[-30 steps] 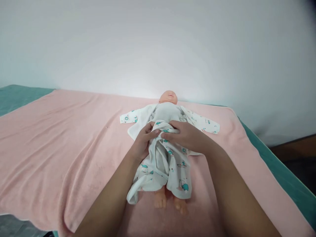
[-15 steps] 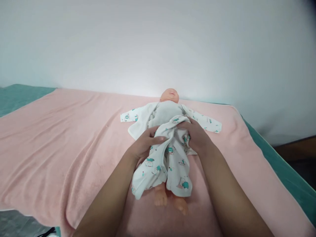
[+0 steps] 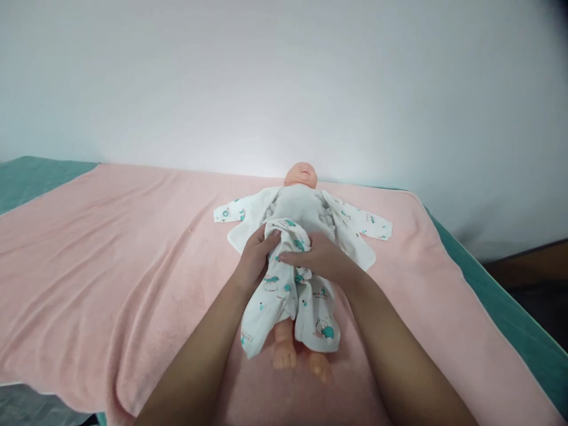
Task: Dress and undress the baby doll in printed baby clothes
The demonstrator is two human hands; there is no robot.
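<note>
Your left hand (image 3: pixel 256 254) and right hand (image 3: pixel 323 257) both pinch one patterned garment (image 3: pixel 277 290), bunched over one doll's (image 3: pixel 297 204) legs, two feet showing. One two-sleeved jacket (image 3: pixel 251 222) spreads open at its sides. Pink blanket (image 3: pixel 110 254) runs broad leftward; its right edge lies nearer, bordering green fabric (image 3: pixel 483 284).

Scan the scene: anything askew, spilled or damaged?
No spill or damage stands out. The pink blanket is rucked into long ridges left of the doll, so it looks uneven there; its right side lies flatter.
</note>
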